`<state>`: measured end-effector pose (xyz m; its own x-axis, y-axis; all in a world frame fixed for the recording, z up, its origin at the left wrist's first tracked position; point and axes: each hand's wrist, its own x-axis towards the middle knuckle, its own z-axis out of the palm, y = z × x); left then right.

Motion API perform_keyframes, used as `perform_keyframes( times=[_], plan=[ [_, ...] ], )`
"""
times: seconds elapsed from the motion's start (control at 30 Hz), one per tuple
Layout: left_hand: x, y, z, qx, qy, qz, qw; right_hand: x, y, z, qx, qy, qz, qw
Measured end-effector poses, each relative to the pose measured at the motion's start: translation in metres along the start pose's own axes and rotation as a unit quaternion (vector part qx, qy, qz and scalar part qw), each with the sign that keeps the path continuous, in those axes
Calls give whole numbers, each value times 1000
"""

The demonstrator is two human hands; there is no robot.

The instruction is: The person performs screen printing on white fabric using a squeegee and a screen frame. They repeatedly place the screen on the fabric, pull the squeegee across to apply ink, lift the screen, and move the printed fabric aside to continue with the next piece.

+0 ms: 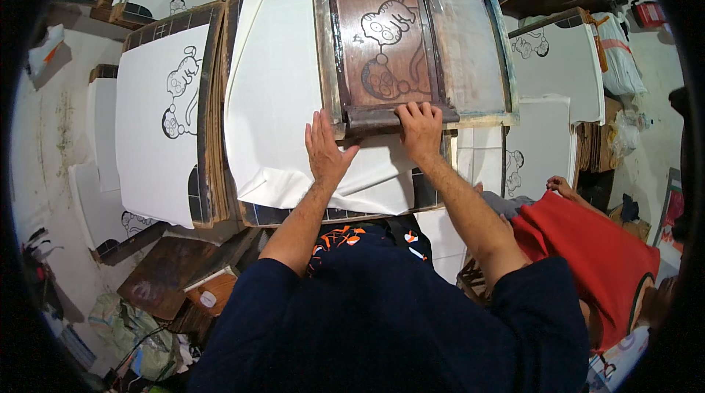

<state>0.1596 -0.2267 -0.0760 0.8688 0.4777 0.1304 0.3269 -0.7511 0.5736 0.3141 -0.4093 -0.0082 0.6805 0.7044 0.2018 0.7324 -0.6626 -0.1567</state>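
A person in a dark shirt leaned over a worktop spread with white cloth. A framed screen bearing a cartoon line drawing lay across its far right part. The right hand had its fingers curled closed over a dark squeegee, which lay along the screen's near edge. The left hand was open, gripping nothing, fingers extended against the screen's near left corner, thumb out. The cloth rumpled toward the worktop's near left corner. Beyond the left edge stood a board with printed cloth.
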Motion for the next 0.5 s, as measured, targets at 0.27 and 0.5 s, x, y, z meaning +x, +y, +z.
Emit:
perform_keyframes(
  times=[0.27, 0.5],
  plan=[
    [10, 17, -8, -173, 24, -96, 980, 53, 14, -26, 5, -39, -3, 999],
    [10, 26, -21, -229, 18, -128, 965, 65, 16, -47, 42, -139, 1, 989]
  ],
)
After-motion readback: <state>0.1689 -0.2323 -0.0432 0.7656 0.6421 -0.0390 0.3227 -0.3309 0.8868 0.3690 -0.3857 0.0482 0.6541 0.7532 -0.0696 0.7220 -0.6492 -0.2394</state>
